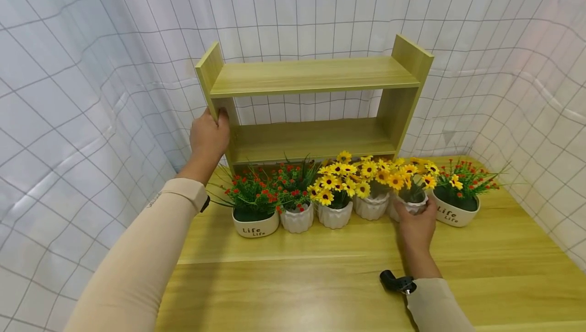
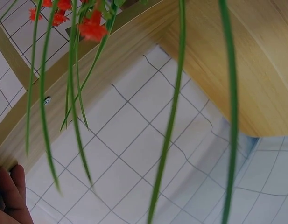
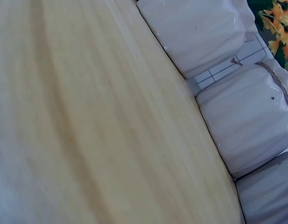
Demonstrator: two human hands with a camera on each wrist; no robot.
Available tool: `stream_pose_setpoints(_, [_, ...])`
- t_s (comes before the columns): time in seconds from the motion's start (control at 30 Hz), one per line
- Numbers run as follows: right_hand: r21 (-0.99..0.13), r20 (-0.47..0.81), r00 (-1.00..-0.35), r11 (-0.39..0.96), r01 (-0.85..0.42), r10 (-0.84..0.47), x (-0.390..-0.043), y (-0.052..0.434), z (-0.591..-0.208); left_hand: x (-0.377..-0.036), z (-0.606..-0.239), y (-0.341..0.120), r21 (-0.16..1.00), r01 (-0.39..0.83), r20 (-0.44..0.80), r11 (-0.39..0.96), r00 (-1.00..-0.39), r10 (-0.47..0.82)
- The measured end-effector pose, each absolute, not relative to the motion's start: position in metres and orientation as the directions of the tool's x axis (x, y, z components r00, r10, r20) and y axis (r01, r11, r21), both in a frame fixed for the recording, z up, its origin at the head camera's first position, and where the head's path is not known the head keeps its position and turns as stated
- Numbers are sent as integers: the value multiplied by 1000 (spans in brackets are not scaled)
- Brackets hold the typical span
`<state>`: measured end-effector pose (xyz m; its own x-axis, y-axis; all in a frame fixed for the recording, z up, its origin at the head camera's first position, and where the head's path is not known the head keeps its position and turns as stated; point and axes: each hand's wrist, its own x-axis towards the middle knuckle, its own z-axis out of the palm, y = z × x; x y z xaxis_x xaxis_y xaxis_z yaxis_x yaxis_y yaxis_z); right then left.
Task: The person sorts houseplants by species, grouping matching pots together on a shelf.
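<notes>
My left hand (image 1: 209,133) grips the left side panel of a two-tier wooden shelf (image 1: 316,75), thumb on the inner face. In the left wrist view, fingertips (image 2: 15,186) curl at the panel's edge. My right hand (image 1: 417,222) holds a white flowerpot (image 1: 413,205) of yellow flowers (image 1: 412,175), its thumb and fingers on opposite sides. This pot stands at the right of a row of white ribbed pots in front of the shelf. The right wrist view shows neighbouring pots (image 3: 246,116), one with twine round its rim, but not the hand.
An oval "Life" planter (image 1: 455,212) with red flowers stands right of my right hand, and another "Life" planter (image 1: 255,228) ends the row at left. Between are more white pots (image 1: 335,216). A grid-patterned curtain (image 1: 302,11) hangs behind the wooden table (image 1: 293,286).
</notes>
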<state>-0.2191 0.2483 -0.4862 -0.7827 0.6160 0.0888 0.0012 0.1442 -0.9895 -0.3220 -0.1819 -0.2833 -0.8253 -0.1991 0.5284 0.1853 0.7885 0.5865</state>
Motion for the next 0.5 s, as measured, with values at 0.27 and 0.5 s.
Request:
stream_pose_setpoints(0.27, [-996, 39, -768, 85, 21, 640, -218, 250, -488, -322, -283, -181, 588, 185, 528, 788, -826, -200])
stream_pose_setpoints(0.5, [-1000, 18, -743, 7, -18, 669, -215, 249, -489, -323, -284, -181, 585, 191, 535, 788, -822, -197])
